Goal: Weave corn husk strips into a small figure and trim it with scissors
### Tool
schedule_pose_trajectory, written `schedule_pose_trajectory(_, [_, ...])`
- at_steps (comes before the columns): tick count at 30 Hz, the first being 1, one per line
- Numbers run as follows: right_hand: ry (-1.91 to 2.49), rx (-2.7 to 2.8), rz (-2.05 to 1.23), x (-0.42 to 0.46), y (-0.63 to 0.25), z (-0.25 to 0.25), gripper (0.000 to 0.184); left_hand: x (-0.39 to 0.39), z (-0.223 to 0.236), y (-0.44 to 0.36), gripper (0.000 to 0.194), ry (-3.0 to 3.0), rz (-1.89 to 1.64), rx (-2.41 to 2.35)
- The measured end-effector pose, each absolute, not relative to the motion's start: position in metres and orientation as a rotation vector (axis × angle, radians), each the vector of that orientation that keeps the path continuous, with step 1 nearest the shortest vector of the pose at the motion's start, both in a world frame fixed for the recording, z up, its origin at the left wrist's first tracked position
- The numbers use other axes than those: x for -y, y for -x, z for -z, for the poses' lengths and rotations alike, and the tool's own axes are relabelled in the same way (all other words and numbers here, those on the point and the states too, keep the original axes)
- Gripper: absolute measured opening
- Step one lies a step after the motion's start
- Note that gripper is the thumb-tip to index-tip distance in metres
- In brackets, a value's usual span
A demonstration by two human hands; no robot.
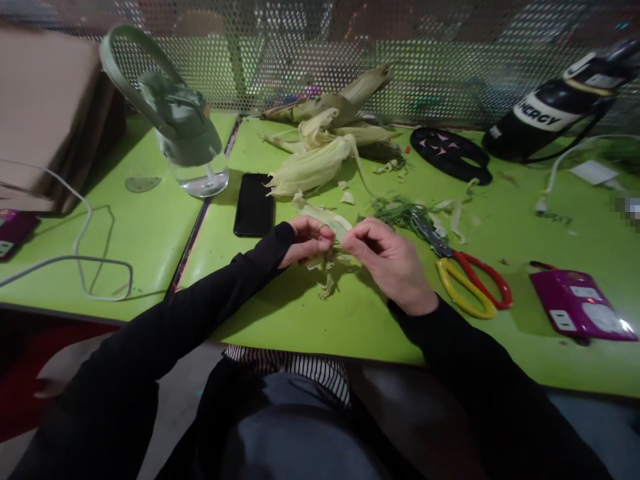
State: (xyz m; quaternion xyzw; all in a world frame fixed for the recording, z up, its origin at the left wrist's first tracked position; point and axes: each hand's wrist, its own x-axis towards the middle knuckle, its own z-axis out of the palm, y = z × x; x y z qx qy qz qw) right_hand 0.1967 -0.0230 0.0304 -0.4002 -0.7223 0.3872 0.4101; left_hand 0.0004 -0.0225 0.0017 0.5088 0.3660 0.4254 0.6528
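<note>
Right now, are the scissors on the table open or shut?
Shut. The scissors lie flat beside the right hand, the red and yellow handle loops lying close together and the blades meeting in one line.

Single head view, looking forward and down from above the seated person, close over the green table (pixel 280 320), mesh screen (pixel 450 60) behind.

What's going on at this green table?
A person in black sleeves holds a pale strip of corn husk between both hands, left hand and right hand, just above the green table. More husks lie piled behind, a black phone beside them, and red-and-yellow scissors rest to the right.
</note>
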Motion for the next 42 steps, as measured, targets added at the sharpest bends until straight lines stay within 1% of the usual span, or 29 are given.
schedule_pose_trajectory(3, [1.018,1.893,-0.994,0.024,-0.195,-0.031,0.032,0.023,-0.001,-0.001,0.028,-1.422,-0.952,-0.895])
schedule_pose_trajectory(5, [1.006,1.914,-1.015,0.025,-0.194,-0.030,0.029,0.025,-0.001,-0.003,0.023,-1.519,-0.966,-0.946])
schedule_pose_trajectory(7, [1.016,1.917,-0.972,0.025,-0.194,-0.029,0.022,0.028,0.000,-0.005,0.020,-1.532,-0.976,-0.981])
schedule_pose_trajectory(9, [1.038,1.943,-0.888,0.026,-0.194,-0.028,0.025,0.030,0.001,-0.007,0.020,-1.525,-0.997,-0.997])
schedule_pose_trajectory(10, [1.045,1.966,-0.839,0.026,-0.194,-0.027,0.024,0.031,0.002,-0.007,0.020,-1.531,-1.003,-0.996])
schedule_pose_trajectory(12, [1.054,2.009,-0.747,0.027,-0.193,-0.026,0.011,0.032,0.004,-0.008,0.023,-1.560,-0.990,-0.990])
schedule_pose_trajectory(13, [1.060,2.017,-0.707,0.027,-0.193,-0.026,0.008,0.031,0.005,-0.008,0.024,-1.565,-0.978,-0.989])
schedule_pose_trajectory(16, [1.071,2.022,-0.658,0.027,-0.192,-0.025,0.011,0.027,0.008,-0.006,0.028,-1.501,-0.955,-0.971])
schedule_pose_trajectory(21, [1.053,1.990,-0.730,0.028,-0.194,-0.022,0.005,0.021,0.012,-0.007,0.038,-1.251,-0.997,-0.890])
schedule_pose_trajectory(23, [1.038,2.016,-0.705,0.029,-0.194,-0.021,0.002,0.021,0.012,-0.009,0.040,-1.206,-1.023,-0.879])
schedule_pose_trajectory(29, [0.920,2.176,-0.370,0.031,-0.195,-0.022,0.009,0.025,0.009,-0.009,0.034,-1.260,-1.065,-0.881])
schedule_pose_trajectory(32, [0.998,2.153,-0.441,0.032,-0.193,-0.023,0.013,0.026,0.006,-0.006,0.031,-1.342,-1.035,-0.941])
schedule_pose_trajectory(37, [1.065,2.115,-0.593,0.031,-0.192,-0.024,0.008,0.030,0.003,-0.003,0.027,-1.537,-1.054,-1.037])
schedule_pose_trajectory(42, [1.066,2.098,-0.663,0.029,-0.193,-0.023,0.013,0.025,0.007,-0.001,0.033,-1.522,-1.001,-0.964])
